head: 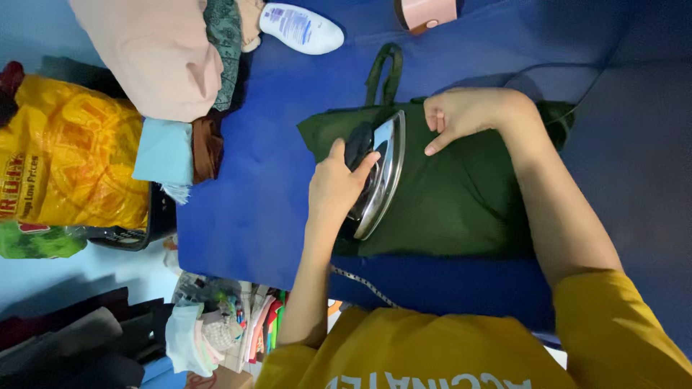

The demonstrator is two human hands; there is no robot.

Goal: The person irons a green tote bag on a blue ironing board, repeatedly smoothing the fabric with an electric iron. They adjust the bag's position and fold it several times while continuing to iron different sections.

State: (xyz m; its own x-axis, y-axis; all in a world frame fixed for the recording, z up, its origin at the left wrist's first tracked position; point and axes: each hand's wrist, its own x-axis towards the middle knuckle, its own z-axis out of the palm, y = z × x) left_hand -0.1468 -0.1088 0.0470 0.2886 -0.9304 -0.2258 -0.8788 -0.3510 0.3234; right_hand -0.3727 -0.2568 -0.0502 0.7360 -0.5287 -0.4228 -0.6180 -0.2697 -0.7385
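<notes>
A dark green garment [461,194] lies spread on a blue cloth-covered surface [267,180]. My left hand [333,186] is closed around the dark handle of a silver metal iron [382,180], which rests on the garment's left part. My right hand [465,114] lies on the garment's far edge, fingers curled and thumb stretched toward the iron. The garment's dark strap loop [383,72] sticks out beyond the far edge. My sleeves are yellow.
A pile of folded clothes [162,57] and a white lotion bottle [301,29] lie at the far left. A yellow plastic bag [68,158] sits in a dark basket [155,223]. A cord [364,282] runs near my body. More clothes lie on the floor [216,331].
</notes>
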